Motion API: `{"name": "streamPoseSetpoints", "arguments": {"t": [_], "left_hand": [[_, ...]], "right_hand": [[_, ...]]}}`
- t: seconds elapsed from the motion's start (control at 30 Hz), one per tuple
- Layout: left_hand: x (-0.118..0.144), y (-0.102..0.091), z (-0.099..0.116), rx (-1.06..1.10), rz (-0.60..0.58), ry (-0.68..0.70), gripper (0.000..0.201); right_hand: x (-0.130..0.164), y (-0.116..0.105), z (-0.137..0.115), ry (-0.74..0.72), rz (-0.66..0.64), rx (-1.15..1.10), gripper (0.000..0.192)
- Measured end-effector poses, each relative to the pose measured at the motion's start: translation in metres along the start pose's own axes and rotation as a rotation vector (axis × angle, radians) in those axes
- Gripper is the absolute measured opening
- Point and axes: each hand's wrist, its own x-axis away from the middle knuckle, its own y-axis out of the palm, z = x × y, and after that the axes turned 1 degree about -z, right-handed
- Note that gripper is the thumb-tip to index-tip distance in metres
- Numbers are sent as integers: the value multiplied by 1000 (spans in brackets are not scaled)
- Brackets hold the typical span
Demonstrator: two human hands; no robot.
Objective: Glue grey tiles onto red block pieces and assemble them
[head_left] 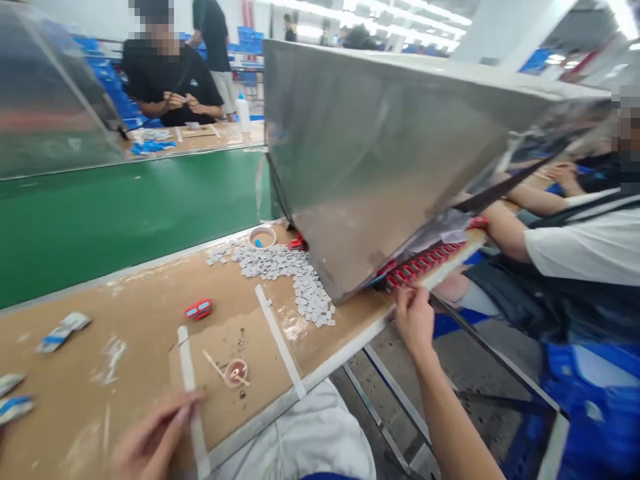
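Right hand: your right hand is stretched out to the row of red parts at the bench edge — fingers pinched narrow, apparently on one, though blur hides it.
Left hand: your left hand lies on the bench, fingertips touching a white strip, loosely curled.
Nearby: grey tiles heaped beside the metal hood.

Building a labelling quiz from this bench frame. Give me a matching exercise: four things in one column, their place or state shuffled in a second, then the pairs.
Things:
1. left hand
2. right hand
3. small red part
4. pile of grey squares

Places or states:
A. lying alone on the brown bench top
B. heaped by the foot of the metal cover
C. fingers on a white strip at the near edge
D. raised at the row of red parts under the cover

Pairs: 1-C, 2-D, 3-A, 4-B
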Motion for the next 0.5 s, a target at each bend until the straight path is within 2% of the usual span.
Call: {"name": "streamPoseSetpoints", "arguments": {"t": [0.07, 0.1, 0.17, 0.27, 0.37, 0.5], "left_hand": [[-34, -5, 6, -185, 100, 130, 35], [-53, -6, 7, -274, 111, 159, 40], [-89, -5, 8, -410, 58, 183, 47], [-125, 4, 9, -490, -59, 232, 40], [-135, 9, 12, -477, -62, 195, 23], [-115, 1, 14, -267, 2, 45, 23]], "right_hand": [[18, -3, -1, 27, 26, -27, 53], [28, -4, -2, 39, 39, -55, 53], [47, -4, -5, 63, 74, -132, 51], [71, -3, -10, 84, 109, -230, 46], [90, -4, -17, 62, 47, -295, 43], [112, -2, -34, -37, -124, -412, 39]]}}
